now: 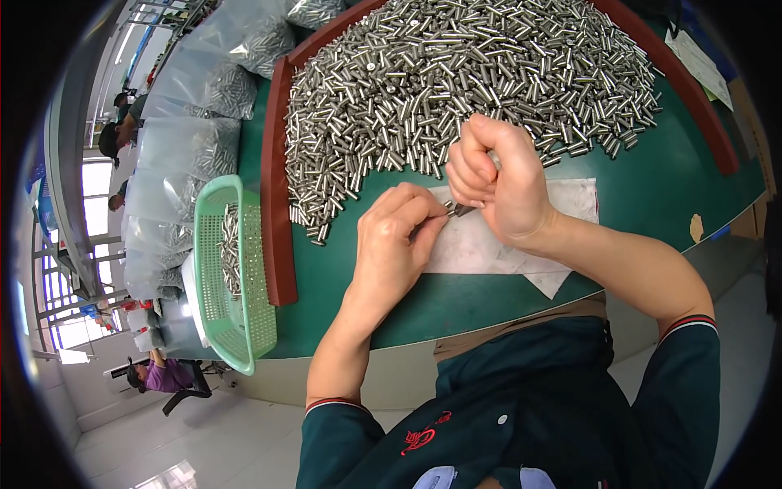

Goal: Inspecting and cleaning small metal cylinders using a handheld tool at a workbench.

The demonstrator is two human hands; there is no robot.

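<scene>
Over a white cloth on the green table, my two hands meet closely. My left hand pinches a small shiny metal pin between thumb and fingertips. My right hand is curled into a fist just to the right of it. A short dark tip pokes out under that fist toward the pin; the rest of what it grips is hidden by the fingers. Beyond both hands lies a large heap of loose metal pins of the same kind.
Dark red wooden bars border the heap. To the left stands a light green plastic basket with some pins inside. Clear plastic bags filled with pins line the table's left side. Papers lie far right. Other people are in the background.
</scene>
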